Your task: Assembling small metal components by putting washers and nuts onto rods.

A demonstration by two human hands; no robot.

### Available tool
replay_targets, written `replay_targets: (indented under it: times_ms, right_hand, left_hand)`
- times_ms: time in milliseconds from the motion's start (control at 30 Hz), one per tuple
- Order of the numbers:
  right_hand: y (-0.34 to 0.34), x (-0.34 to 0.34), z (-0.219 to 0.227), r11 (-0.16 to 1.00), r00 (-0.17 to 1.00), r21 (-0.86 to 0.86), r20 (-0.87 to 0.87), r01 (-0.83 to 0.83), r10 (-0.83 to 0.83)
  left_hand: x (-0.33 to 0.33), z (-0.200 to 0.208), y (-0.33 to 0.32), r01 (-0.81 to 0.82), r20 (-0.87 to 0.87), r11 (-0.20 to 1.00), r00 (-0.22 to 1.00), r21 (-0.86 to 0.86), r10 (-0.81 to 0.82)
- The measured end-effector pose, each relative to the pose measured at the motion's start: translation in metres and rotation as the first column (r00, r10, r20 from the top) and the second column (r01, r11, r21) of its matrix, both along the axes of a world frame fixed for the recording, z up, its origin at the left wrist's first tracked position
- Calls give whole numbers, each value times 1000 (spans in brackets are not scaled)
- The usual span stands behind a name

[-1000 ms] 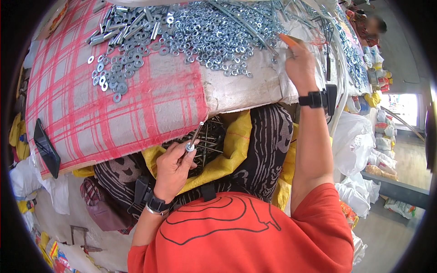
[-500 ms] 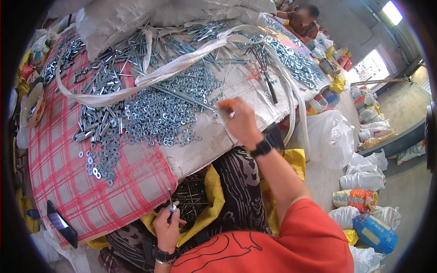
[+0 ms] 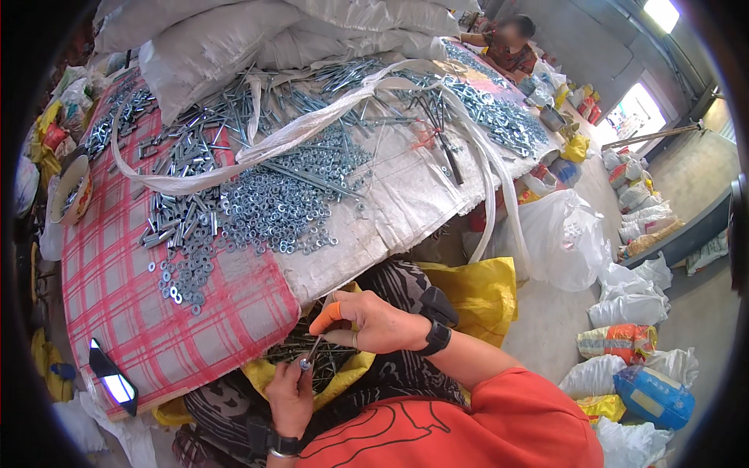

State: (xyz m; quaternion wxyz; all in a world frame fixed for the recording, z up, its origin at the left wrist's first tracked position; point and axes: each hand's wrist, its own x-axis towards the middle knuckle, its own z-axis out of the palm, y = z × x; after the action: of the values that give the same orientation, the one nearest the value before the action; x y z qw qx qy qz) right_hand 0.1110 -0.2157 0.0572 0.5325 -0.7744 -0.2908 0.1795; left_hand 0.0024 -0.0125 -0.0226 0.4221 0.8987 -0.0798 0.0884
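My left hand (image 3: 290, 399) pinches a thin metal bolt (image 3: 314, 349) near its lower end, where a round, shiny washer-like piece (image 3: 304, 364) shows. The bolt is tilted, its upper end pointing up and right. At that upper end, the thumb and forefinger of my right hand (image 3: 380, 324) are closed; an orange cover sits on the forefinger. Whether a small part is between these fingers I cannot tell. Just beneath both hands, a yellow sack (image 3: 355, 370) in my lap holds several long bolts (image 3: 337, 357), partly hidden by my hands.
Nuts and washers (image 3: 273, 204) lie heaped on the table, with flat washers (image 3: 186, 274), metal sleeves (image 3: 183, 214) and rods around them. A white strap (image 3: 312, 129) crosses the heap. A phone (image 3: 113, 378) lies at the left edge. Another person (image 3: 511, 51) sits at the far right.
My right hand has moved from above the table's right part down and left to the upper end of the bolt. My left hand stays nearly in place, still holding the bolt.
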Motion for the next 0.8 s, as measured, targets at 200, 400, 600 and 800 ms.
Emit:
replay_targets:
  times_ms: [200,400,600,800]
  right_hand:
    - [-3,-5,3,970,962,-205,262,133,-76]
    - [10,-19,-26,966,806,245,-555,-76,204]
    - [29,-27,-34,990,877,64,-473,124,-79]
    - [19,-24,-48,952,739,267,-670,147,74]
  left_hand:
    - [-7,12,-2,-137,-368,852,927,-506,-70]
    - [-15,13,0,-255,-421,403,813,-879,-403]
    - [-16,16,-19,-214,-352,608,929,-764,-114]
    - [-13,16,-18,-296,-480,513,833,-806,-274]
